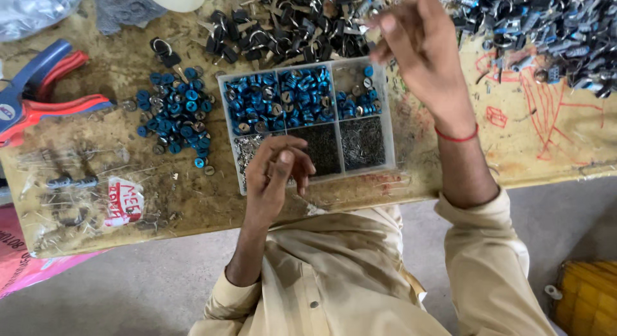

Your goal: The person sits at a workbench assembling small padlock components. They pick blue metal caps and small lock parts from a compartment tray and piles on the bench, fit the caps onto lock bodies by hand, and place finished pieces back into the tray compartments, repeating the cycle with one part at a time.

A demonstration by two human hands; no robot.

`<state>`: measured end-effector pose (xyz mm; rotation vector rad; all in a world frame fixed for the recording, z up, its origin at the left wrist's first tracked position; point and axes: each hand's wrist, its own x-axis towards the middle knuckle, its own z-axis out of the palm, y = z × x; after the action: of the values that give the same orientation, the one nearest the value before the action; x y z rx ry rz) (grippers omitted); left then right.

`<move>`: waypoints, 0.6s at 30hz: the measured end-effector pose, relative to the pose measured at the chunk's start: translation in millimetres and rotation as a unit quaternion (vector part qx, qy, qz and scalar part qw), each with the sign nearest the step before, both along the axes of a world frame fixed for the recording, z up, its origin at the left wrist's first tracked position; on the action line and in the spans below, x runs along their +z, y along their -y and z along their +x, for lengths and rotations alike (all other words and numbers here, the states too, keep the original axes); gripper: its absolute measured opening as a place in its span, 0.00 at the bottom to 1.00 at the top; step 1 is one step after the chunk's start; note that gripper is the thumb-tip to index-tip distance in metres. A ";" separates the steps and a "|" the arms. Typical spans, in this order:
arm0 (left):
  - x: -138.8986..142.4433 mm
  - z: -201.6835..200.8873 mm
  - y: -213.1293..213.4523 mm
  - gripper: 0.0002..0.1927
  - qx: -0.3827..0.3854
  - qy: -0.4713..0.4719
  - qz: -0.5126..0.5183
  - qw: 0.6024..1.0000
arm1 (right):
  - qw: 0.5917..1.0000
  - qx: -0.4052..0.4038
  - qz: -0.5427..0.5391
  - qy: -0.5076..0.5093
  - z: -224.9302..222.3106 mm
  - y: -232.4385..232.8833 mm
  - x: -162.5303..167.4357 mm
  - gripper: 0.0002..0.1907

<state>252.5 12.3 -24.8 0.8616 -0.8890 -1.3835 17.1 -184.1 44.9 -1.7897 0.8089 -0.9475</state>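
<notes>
I'm watching the left hand (277, 170) curling, fingertips pinched together, over the compartment tray's (385, 117) near-left corner, while the right hand (418, 46) is hovering loosely curled past its far-right edge; grip contents unclear.

The left hand (277, 172) sits at the centre of the frame, its bare forearm rising from the lower middle out of a pale, rolled-up sleeve. Its fingers are curled inward, thumb drawn against the fingertips in a loose pinch. The right hand (421, 46) is raised toward the upper right of the frame, slightly blurred, fingers bent forward and bunched together. A thin red band circles the right wrist, above a pale cuff.
</notes>
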 end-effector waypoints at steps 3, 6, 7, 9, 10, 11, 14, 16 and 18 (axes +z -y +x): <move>-8.3 1.4 6.6 0.13 -0.017 0.010 -0.004 1.000 | 0.999 0.015 -0.034 -0.027 -27.6 5.1 -6.0 0.10; -13.0 5.8 10.1 0.12 -0.024 0.028 -0.022 0.999 | 0.989 -0.140 0.014 -0.052 -72.2 6.5 -4.2 0.09; -13.5 7.0 10.5 0.12 -0.025 0.029 -0.021 0.999 | 0.980 -0.194 0.024 -0.030 -87.0 5.6 -5.0 0.08; -13.0 8.4 11.4 0.11 -0.028 0.030 -0.013 0.999 | 0.964 -0.259 0.048 0.011 -118.1 6.9 -3.9 0.07; -12.3 8.4 11.7 0.11 -0.031 0.029 -0.005 0.999 | 0.960 -0.272 0.064 0.029 -132.6 6.1 -3.9 0.07; -11.4 8.0 12.1 0.11 -0.036 0.026 0.004 0.999 | 0.960 -0.273 0.064 0.019 -144.2 6.6 -6.5 0.06; -8.6 6.2 14.6 0.10 -0.034 0.035 -0.003 0.999 | 0.964 -0.256 0.034 -0.066 -176.9 11.1 -11.5 0.05; -7.2 5.7 16.1 0.10 -0.038 0.057 0.001 0.998 | 0.949 -0.252 -0.047 -0.185 -185.2 28.5 -25.8 0.06; -6.9 5.1 17.0 0.09 -0.044 0.066 -0.002 0.997 | 0.918 -0.206 -0.181 -0.285 -190.4 44.0 -39.5 0.05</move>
<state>257.6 -4.7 -31.8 0.9292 -1.0409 -1.4125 -173.3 -228.0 5.4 -2.3205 1.5029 -0.8798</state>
